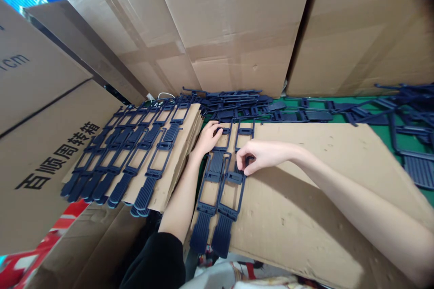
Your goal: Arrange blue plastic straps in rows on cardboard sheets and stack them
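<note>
Two long dark blue plastic frames with ribbed, paddle-shaped ends lie side by side on a cardboard sheet (305, 216). My left hand (209, 137) is closed at the upper end of the left plastic frame (213, 176), its fingers curled over the edge. Over the middle of the right plastic frame (233, 177), my right hand (262, 156) is closed, thumb and fingertips pinched at the frame's side. The fingers partly cover the spot they grip. Both paddle ends stick out past the sheet's near edge.
To the left, a stack of cardboard sheets (183, 144) carries several similar frames (129, 149) in a row. Piled loose frames (233, 104) lie behind on the green surface (339, 118), with more frames (417, 135) at right. Large cardboard boxes (237, 22) wall off the back.
</note>
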Demonstrator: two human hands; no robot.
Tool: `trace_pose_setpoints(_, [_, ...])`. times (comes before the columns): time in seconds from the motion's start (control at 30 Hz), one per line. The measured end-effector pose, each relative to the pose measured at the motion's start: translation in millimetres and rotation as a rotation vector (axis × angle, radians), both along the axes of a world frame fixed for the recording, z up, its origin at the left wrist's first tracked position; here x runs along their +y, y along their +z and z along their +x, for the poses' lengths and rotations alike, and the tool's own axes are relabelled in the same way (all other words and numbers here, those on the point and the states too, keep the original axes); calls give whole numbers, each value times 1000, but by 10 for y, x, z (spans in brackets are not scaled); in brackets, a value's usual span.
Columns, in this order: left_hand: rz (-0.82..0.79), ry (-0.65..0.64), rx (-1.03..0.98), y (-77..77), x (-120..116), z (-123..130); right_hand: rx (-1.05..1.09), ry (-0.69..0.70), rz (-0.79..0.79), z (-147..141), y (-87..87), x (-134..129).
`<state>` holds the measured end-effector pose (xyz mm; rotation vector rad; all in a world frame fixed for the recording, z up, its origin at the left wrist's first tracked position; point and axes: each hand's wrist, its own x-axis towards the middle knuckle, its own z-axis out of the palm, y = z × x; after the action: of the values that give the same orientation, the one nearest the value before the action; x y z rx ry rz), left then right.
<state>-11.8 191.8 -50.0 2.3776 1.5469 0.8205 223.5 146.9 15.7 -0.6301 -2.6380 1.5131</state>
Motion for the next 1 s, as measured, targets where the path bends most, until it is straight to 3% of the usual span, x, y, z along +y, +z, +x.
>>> trace_pose_setpoints(0.1, [-3,0,0,3,-2,0,-19,27,70,26,18,14])
trace_pose_setpoints(0.27, [-1,-4,-8,-1,-2,1,-46,131,53,35,2,23])
trace_pose_setpoints(0.6, [-4,-9,-10,4,-4,-2,-92,162,59,-17,-33,-12])
trace_pose_setpoints(0.77, [-6,-13,-12,-4,1,-5,-152,20,61,40,68,-25])
trace_pose_setpoints(1.0, [0,-12,-16,-13,10,-4,-54,-168,233,150,98,53])
